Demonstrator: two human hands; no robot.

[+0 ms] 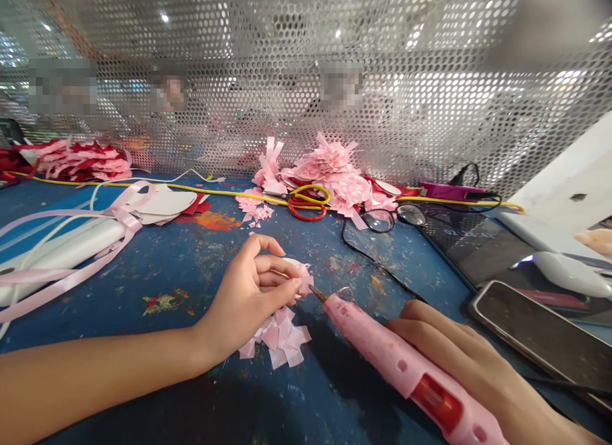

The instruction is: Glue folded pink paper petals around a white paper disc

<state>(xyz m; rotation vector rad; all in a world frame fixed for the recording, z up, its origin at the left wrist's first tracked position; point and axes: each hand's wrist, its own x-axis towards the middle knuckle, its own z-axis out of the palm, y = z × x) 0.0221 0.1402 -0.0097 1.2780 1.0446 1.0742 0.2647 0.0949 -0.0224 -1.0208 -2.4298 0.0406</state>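
Observation:
Pinched between the thumb and fingers of my left hand (261, 282) is a small pink ribbon piece (305, 284), partly hidden by the fingers. My right hand (449, 343) is wrapped round a pink hot glue gun (377, 349); its pointed metal nozzle meets or nearly meets the ribbon piece. Just below my left hand, cut pink ribbon squares (284, 340) lie in a loose pile on the blue table (191, 343). Scissors (308, 201) with yellow and red handles rest farther back, beside a heap of pink ribbon pieces (335, 167).
Eyeglasses (394, 218) and a black cable (377, 266) lie behind the glue gun. A phone (545, 336) and a white mouse (571, 273) are at right. Loose pink ribbon (71, 273) curls over a white roll (62, 257) at left. A perforated metal screen (268, 101) borders the back.

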